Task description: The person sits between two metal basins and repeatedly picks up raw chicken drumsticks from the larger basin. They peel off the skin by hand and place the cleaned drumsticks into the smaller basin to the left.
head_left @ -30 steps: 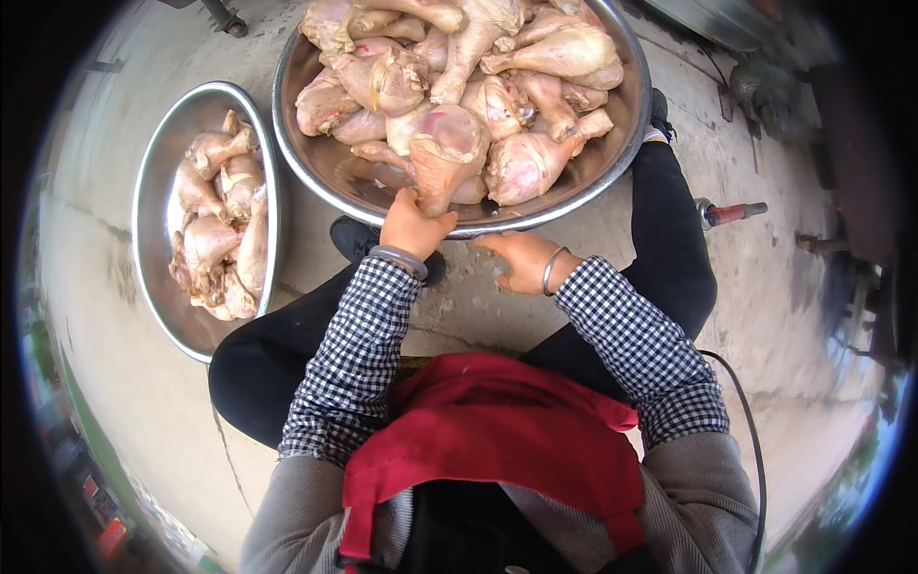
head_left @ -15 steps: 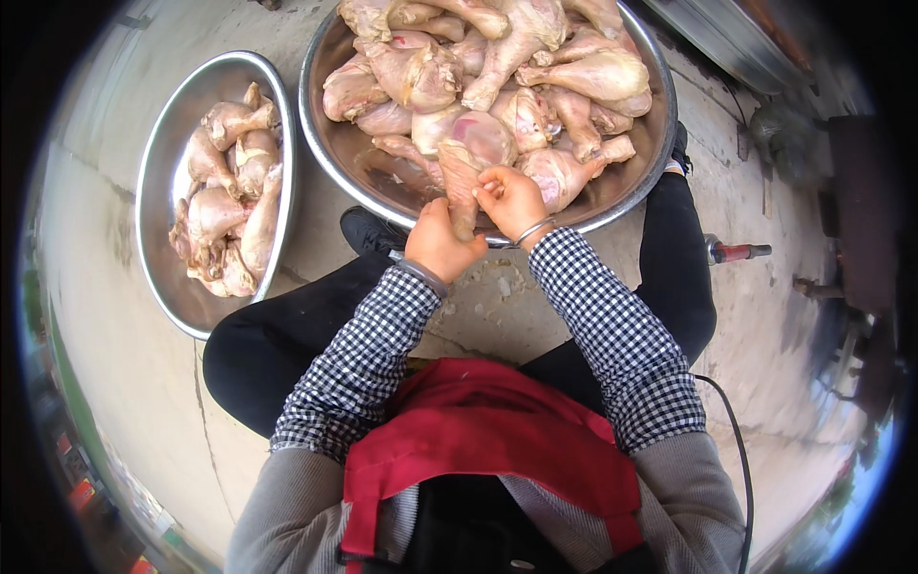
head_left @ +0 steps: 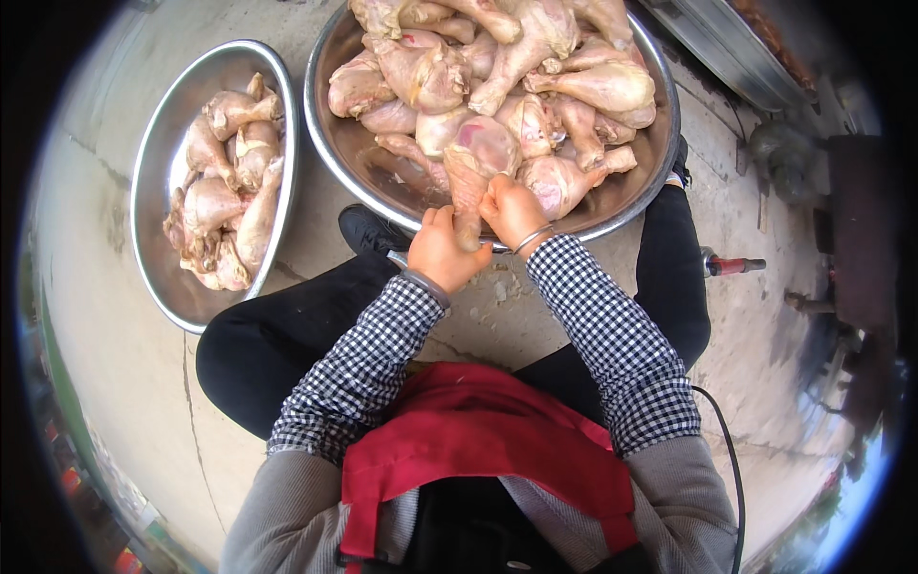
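One raw poultry drumstick (head_left: 466, 182) lies across the near edge of a large metal basin (head_left: 382, 196), its thick end among the others and its narrow end toward me. Around that narrow end my left hand (head_left: 445, 251) is closed. My right hand (head_left: 513, 209) presses closed fingers against the drumstick's right side, higher up; whether it pinches the skin or something small, I cannot make out. A heap of raw drumsticks (head_left: 521, 57) fills the basin behind my hands.
To the left, a smaller oval metal basin (head_left: 158, 277) holds several drumsticks (head_left: 229, 191). My bent legs flank the near side of the big basin. A red-handled tool (head_left: 734, 265) lies on the concrete floor at the right, and a black cable (head_left: 732, 450) curves past my right arm.
My right hand has shifted slightly down and its fingers have curled in more tightly beside the drumstick. The left hand keeps its hold on the narrow end. The whole view has moved a little.
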Tool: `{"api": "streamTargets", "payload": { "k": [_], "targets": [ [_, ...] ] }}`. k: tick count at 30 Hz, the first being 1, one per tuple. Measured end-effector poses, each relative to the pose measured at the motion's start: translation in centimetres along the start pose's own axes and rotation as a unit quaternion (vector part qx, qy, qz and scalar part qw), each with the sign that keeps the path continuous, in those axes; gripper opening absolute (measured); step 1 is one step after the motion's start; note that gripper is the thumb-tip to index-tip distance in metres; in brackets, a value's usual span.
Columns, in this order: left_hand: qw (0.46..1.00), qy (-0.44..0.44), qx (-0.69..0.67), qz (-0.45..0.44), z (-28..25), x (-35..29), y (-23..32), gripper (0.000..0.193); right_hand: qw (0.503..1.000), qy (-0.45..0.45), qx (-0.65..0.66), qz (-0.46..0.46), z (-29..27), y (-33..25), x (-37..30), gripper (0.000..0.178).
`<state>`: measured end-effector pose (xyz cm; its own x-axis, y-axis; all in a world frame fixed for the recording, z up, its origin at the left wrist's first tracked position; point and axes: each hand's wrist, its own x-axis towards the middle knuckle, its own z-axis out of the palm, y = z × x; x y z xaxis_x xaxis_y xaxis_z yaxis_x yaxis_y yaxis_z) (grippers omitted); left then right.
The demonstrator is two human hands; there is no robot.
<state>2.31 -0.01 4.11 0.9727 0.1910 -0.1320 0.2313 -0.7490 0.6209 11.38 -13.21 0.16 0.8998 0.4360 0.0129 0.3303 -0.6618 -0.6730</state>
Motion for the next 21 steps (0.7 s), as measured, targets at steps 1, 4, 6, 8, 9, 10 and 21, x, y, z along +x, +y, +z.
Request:
{"api": "streamTargets", "payload": {
  "k": [1, 4, 6, 8, 9, 10, 21],
  "targets": [
    [1.000, 0.010, -0.009, -0.001, 0.0, -0.1, 0.0, 0.066, 0.999, 0.002, -0.041, -0.027, -0.3, 0.6, 0.0, 0.015],
    [0.999, 0.028, -0.022, 0.001, 0.2, -0.3, -0.2, 0.067, 0.995, -0.012, -0.096, -0.029, -1.7, 3.1, -0.4, 0.015],
    [0.999, 0.032, -0.023, 0.003, 0.2, -0.4, -0.2, 0.067, 0.997, -0.014, 0.068, 0.026, -2.1, 3.2, -0.5, 0.015],
    [0.999, 0.030, -0.021, 0.004, 0.2, -0.3, -0.1, 0.067, 0.975, -0.025, 0.207, 0.072, -2.3, 2.7, -0.4, 0.013],
    [0.999, 0.030, -0.021, 0.003, 0.3, -0.3, -0.2, 0.067, 0.975, -0.030, 0.211, 0.058, -2.2, 1.8, -0.3, 0.014],
    [0.999, 0.031, -0.022, 0.002, 0.4, -0.4, -0.3, 0.067, 0.975, -0.034, 0.215, 0.044, -2.2, 0.8, -0.3, 0.014],
    [0.999, 0.034, -0.023, 0.004, 0.4, -0.4, -0.3, 0.067, 0.999, 0.009, 0.042, -0.030, -0.2, -0.4, 1.8, 0.005]
  ]
}}
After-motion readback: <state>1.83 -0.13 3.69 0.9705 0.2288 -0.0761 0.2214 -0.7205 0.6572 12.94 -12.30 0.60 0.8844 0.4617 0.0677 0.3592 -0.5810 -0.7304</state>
